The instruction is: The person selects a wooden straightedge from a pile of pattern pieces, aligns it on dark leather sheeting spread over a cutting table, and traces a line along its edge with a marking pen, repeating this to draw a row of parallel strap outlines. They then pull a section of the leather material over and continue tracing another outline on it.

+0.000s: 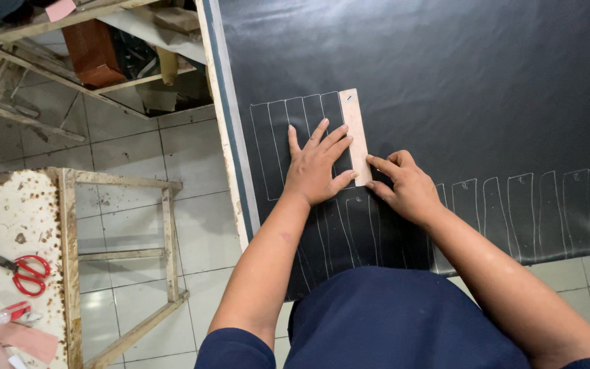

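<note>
A large sheet of black material [445, 82] covers the work table, with white outlines of narrow strips drawn on it. A pale, narrow rectangular template [354, 123] lies upright on the sheet beside the drawn strips. My left hand [319, 164] lies flat with spread fingers, its fingertips pressing the template's left side. My right hand [404, 184] touches the template's lower right edge, fingers curled as if pinching a small marking tool; the tool itself is hidden.
The table's worn wooden edge [230, 137] runs along the left of the sheet. A low stained side table [15, 212] at lower left holds red-handled scissors [18, 270]. Wooden shelving [104, 41] stands at upper left over a tiled floor [131, 150].
</note>
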Demonstrator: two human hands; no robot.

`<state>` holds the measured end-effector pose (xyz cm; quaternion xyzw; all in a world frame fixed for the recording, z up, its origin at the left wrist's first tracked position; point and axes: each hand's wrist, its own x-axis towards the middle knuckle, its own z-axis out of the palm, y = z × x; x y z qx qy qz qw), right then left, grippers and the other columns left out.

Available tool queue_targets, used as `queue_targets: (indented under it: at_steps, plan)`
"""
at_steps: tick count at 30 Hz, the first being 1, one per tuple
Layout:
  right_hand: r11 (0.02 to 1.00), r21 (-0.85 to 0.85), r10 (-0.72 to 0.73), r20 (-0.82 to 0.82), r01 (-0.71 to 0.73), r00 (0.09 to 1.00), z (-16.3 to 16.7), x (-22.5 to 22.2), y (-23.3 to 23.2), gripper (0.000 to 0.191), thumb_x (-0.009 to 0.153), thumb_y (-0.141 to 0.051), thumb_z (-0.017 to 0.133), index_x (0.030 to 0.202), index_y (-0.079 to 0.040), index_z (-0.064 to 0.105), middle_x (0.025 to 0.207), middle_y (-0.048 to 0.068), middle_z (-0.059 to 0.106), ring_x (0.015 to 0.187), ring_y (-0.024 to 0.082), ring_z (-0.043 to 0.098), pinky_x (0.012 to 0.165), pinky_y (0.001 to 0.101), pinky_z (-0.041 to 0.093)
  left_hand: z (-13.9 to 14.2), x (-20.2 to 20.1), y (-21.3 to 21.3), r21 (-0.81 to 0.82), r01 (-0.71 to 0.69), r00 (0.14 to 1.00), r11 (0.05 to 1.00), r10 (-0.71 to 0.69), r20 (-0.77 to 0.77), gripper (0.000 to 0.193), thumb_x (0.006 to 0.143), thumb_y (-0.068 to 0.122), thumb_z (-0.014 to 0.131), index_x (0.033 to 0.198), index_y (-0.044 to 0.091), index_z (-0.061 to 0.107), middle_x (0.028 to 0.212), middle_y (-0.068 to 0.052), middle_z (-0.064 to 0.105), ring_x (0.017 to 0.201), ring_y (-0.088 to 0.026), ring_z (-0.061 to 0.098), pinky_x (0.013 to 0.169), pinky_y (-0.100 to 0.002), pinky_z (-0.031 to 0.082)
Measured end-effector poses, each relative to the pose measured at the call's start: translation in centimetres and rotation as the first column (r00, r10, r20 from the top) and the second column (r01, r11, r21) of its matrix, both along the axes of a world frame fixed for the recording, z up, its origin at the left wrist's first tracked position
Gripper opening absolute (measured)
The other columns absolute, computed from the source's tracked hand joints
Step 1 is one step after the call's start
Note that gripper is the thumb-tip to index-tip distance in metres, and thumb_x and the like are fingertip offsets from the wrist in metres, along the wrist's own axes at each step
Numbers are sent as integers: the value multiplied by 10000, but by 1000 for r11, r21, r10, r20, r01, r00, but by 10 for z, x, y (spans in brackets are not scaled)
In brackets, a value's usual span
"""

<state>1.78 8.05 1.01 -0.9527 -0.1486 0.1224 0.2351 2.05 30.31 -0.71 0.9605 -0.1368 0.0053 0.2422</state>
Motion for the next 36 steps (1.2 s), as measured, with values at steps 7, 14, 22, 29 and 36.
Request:
queue_targets:
  at_steps: [7, 14, 22, 29, 36]
  plan:
    - [1000, -10, 10, -18, -11, 1000, 2, 1, -1, 531, 867, -351, 743, 1379, -255, 643, 1197, 80, 597, 955, 258, 679, 811, 407, 560, -3, 0, -1, -2, 5, 1000, 1000, -5, 23, 631, 815, 531, 736, 1389, 303, 610, 1553, 57, 474, 1514, -266, 315, 1185, -764, -4]
    - [1000, 20, 24, -59, -23, 998, -3, 6, -6, 540, 844, -327, 747, 1369, -231, 664, 1161, 80, 600, 930, 255, 670, 801, 397, 550, -6, -1, -2, 18, 9, 1000, 1000, -9, 25, 652, 810, 537, 735, 1400, 293, 606, 1559, 54, 459, 1514, -265, 311, 1170, -784, 6]
    - [967, 252, -65, 163, 22, 984, 11, 85, 3, 238, 1084, -262, 624, 1114, -72, 763, 968, 116, 636, 868, 251, 629, 788, 371, 511, -2, 1, -4, 45, 5, 1000, 999, -5, -9, 653, 791, 536, 740, 1378, 285, 603, 1560, 53, 439, 1515, -254, 290, 1156, -796, 12]
    - [794, 579, -66, -223, 187, 973, 12, 141, 41, 250, 1082, -213, 581, 1158, 2, 686, 986, 83, 714, 906, 138, 653, 829, 304, 548, 2, 1, -6, 74, -6, 1000, 997, 7, -16, 659, 780, 535, 749, 1375, 292, 605, 1559, 66, 445, 1520, -234, 291, 1165, -796, 25]
    - [759, 596, -74, -321, 262, 944, 6, 151, 53, 245, 1055, -217, 572, 1150, -14, 671, 1011, 53, 725, 953, 117, 689, 850, 290, 578, 3, 1, -7, 85, -10, 999, 996, 13, -33, 667, 790, 562, 727, 1386, 296, 590, 1557, 69, 445, 1522, -226, 288, 1166, -797, 27]
